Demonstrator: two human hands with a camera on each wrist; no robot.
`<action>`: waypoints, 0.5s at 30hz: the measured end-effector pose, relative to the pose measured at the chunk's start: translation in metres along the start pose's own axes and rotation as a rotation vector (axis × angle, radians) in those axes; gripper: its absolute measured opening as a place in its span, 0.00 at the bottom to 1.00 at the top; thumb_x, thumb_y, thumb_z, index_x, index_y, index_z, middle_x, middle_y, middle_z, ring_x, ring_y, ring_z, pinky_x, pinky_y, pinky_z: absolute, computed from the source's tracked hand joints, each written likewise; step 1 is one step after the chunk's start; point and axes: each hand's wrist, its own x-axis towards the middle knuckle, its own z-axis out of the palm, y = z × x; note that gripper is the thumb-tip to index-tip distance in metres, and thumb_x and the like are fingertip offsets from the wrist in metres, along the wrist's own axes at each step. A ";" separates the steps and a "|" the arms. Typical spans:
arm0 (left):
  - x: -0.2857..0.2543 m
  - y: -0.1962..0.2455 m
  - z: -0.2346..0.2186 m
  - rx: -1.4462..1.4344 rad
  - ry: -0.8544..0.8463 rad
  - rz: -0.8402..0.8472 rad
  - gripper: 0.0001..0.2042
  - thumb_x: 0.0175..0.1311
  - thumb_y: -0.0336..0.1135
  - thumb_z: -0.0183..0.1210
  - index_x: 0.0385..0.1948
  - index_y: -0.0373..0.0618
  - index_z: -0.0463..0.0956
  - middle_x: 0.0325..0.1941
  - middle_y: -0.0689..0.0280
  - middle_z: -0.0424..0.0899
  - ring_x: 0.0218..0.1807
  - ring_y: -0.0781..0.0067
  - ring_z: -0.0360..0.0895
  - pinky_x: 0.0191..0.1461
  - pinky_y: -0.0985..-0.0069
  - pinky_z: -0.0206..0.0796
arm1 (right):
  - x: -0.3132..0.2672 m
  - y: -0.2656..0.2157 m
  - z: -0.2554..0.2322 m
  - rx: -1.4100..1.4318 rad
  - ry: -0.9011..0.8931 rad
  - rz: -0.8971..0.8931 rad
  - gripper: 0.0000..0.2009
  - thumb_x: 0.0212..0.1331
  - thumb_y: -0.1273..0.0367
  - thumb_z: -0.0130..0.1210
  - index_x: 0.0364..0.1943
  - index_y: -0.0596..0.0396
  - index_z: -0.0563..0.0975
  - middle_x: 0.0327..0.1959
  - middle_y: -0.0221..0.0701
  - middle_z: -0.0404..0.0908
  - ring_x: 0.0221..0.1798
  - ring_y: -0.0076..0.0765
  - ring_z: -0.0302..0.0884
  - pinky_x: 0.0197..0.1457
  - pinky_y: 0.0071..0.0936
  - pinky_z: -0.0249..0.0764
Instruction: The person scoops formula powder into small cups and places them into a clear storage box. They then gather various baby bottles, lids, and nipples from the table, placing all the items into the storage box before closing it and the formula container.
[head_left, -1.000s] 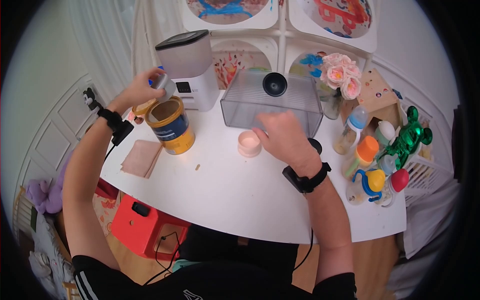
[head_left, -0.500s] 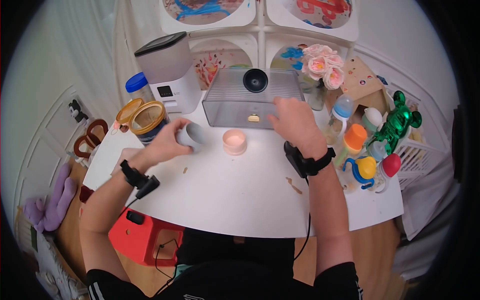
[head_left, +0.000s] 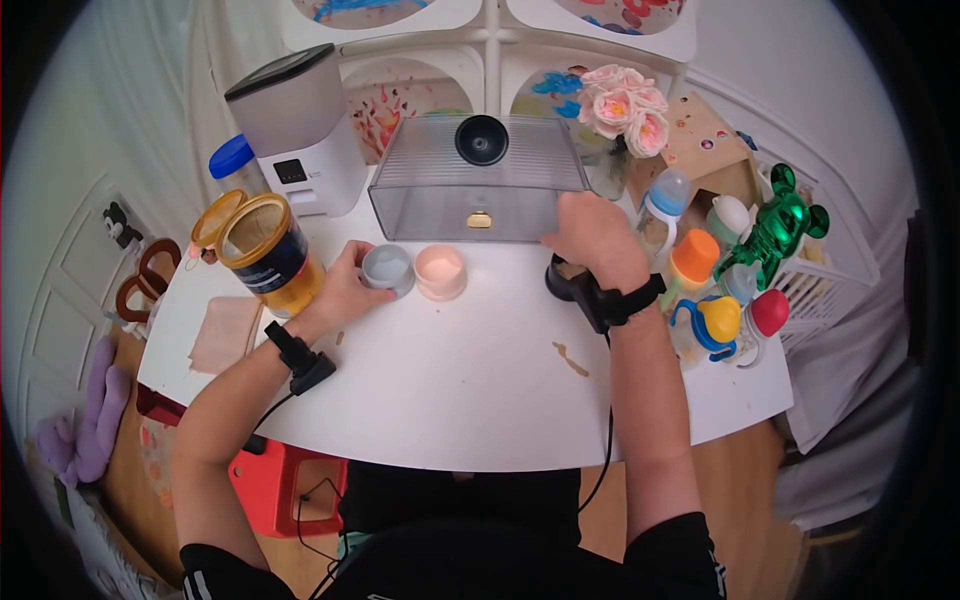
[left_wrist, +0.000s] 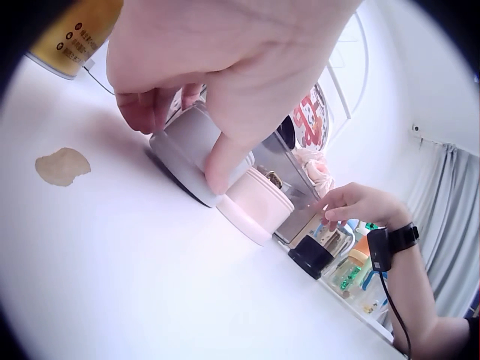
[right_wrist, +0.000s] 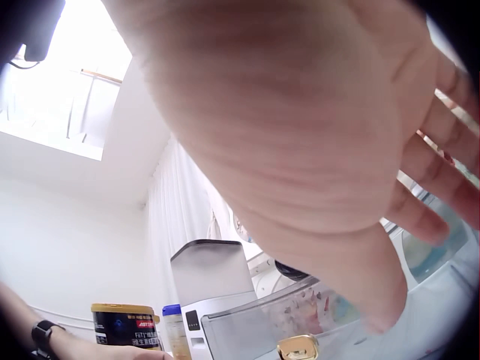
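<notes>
My left hand grips a small grey cup, thumb on the near side and fingers behind it. In the left wrist view the grey cup stands on the table right beside a pink cup. From above, the pink cup is just to the right of the grey one. My right hand hovers at the right front corner of a clear grey box, its fingers relaxed and holding nothing. Below that hand is a clear container with a black base.
Left of the cups are a yellow-and-navy tin with its lid folded back, a folded cloth and a white dispenser. Baby bottles, a green bear figure and pink roses stand on the right. A round black piece tops the box.
My left hand has carried the grey cup from over the tin down to the table beside the pink cup. The right hand has shifted from near the pink cup toward the box's right corner.
</notes>
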 end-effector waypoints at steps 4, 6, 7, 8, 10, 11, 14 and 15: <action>0.001 -0.007 -0.003 0.114 -0.007 -0.016 0.41 0.51 0.35 0.82 0.66 0.39 0.67 0.62 0.54 0.78 0.63 0.62 0.77 0.66 0.65 0.73 | 0.001 0.003 0.006 -0.014 -0.047 0.004 0.21 0.49 0.58 0.76 0.39 0.61 0.88 0.38 0.46 0.91 0.45 0.54 0.91 0.51 0.44 0.86; -0.002 -0.007 -0.004 0.204 0.066 0.060 0.43 0.51 0.37 0.81 0.69 0.39 0.66 0.64 0.52 0.77 0.66 0.59 0.75 0.69 0.63 0.71 | -0.001 0.005 0.009 -0.035 -0.073 0.017 0.21 0.45 0.57 0.77 0.37 0.59 0.89 0.36 0.43 0.92 0.43 0.51 0.92 0.49 0.43 0.87; -0.006 -0.004 -0.006 0.229 0.129 0.121 0.43 0.51 0.38 0.81 0.70 0.39 0.65 0.65 0.51 0.76 0.66 0.57 0.74 0.70 0.62 0.70 | 0.001 0.007 0.014 -0.039 -0.081 0.027 0.22 0.44 0.56 0.78 0.36 0.60 0.89 0.35 0.43 0.91 0.43 0.51 0.92 0.49 0.42 0.87; -0.010 0.002 -0.009 0.255 0.195 0.182 0.44 0.52 0.38 0.80 0.71 0.39 0.65 0.66 0.50 0.75 0.67 0.56 0.73 0.70 0.62 0.69 | 0.002 0.009 0.018 -0.043 -0.088 0.035 0.23 0.42 0.55 0.79 0.36 0.60 0.89 0.35 0.43 0.91 0.42 0.51 0.92 0.48 0.42 0.87; -0.018 0.025 -0.018 0.284 0.260 0.253 0.43 0.53 0.36 0.79 0.72 0.42 0.65 0.64 0.58 0.76 0.63 0.63 0.72 0.67 0.66 0.69 | 0.003 0.011 0.021 -0.026 -0.129 0.036 0.20 0.43 0.58 0.77 0.35 0.61 0.89 0.34 0.44 0.91 0.42 0.53 0.91 0.49 0.42 0.87; -0.022 0.039 -0.022 0.299 0.295 0.286 0.42 0.54 0.35 0.78 0.72 0.44 0.65 0.63 0.62 0.76 0.60 0.67 0.72 0.66 0.69 0.69 | 0.005 0.010 0.022 -0.017 -0.149 0.033 0.19 0.43 0.59 0.76 0.35 0.61 0.89 0.34 0.45 0.91 0.42 0.54 0.91 0.49 0.42 0.87; -0.029 0.063 -0.030 0.217 0.261 0.349 0.40 0.54 0.33 0.77 0.71 0.47 0.67 0.64 0.63 0.75 0.58 0.68 0.72 0.63 0.70 0.69 | 0.010 0.005 0.026 -0.038 -0.191 0.039 0.15 0.45 0.64 0.71 0.35 0.62 0.88 0.36 0.48 0.90 0.44 0.56 0.91 0.50 0.44 0.87; -0.030 0.067 -0.029 0.185 0.187 0.348 0.39 0.54 0.33 0.76 0.70 0.47 0.67 0.64 0.63 0.74 0.58 0.67 0.72 0.63 0.70 0.69 | 0.010 0.001 0.027 -0.044 -0.164 0.015 0.14 0.45 0.65 0.70 0.34 0.62 0.88 0.36 0.49 0.90 0.44 0.57 0.91 0.50 0.45 0.87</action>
